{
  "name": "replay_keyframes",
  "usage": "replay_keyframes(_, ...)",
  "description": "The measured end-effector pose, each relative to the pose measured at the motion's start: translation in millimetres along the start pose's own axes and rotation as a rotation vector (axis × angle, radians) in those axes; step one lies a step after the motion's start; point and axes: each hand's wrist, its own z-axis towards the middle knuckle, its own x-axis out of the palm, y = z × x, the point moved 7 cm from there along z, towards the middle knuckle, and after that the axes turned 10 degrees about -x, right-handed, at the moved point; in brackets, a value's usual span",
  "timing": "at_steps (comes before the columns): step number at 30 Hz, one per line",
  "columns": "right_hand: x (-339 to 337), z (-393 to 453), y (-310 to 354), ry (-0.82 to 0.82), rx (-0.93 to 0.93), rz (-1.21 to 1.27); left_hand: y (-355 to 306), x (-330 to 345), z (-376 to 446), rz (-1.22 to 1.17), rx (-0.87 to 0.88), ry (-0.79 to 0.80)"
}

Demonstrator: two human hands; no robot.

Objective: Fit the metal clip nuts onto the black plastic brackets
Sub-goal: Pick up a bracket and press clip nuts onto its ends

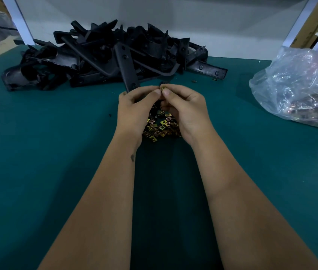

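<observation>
Both hands meet over the middle of the tabletop [37, 143], thumbs nearly touching. My left hand [134, 110] is curled round the near end of a long black plastic bracket [126, 67], which slants away from me toward the far pile. My right hand [185, 110] pinches a small brass-coloured clip nut [162, 88] between thumb and forefinger, right at the bracket's end by the left thumb; I cannot tell whether the nut is seated on the plastic.

Beneath and between my wrists lies a loose heap of clip nuts [162, 126] on the green surface. A couple of stray nuts [194, 81] sit farther out, near the edge of the bracket heap.

Beyond the hands, a tangled pile of black brackets [88, 55] spreads along the far side against a white back panel [173, 14]. Off to the right, well apart from my hands, rests a crumpled clear plastic bag [298, 84] with more metal parts showing through it.
</observation>
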Motion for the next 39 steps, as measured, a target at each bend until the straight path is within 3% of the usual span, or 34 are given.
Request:
replay_keyframes(14,-4,0,0,-0.018,0.036,0.025,3,0,2,0.040,0.000,0.011)
replay_keyframes(19,-5,-1,0,-0.045,0.016,-0.016,3,-2,3,0.077,0.021,-0.061)
replay_keyframes(31,2,-6,20,-0.132,-0.254,-0.444,8,-8,7,0.023,0.016,-0.147)
replay_keyframes(34,3,-8,22,-0.144,-0.282,-0.528,10,-7,8,0.021,0.003,-0.128)
replay_keyframes(39,-6,-5,20,-0.102,-0.207,-0.383,6,-4,7,0.055,0.020,0.013)
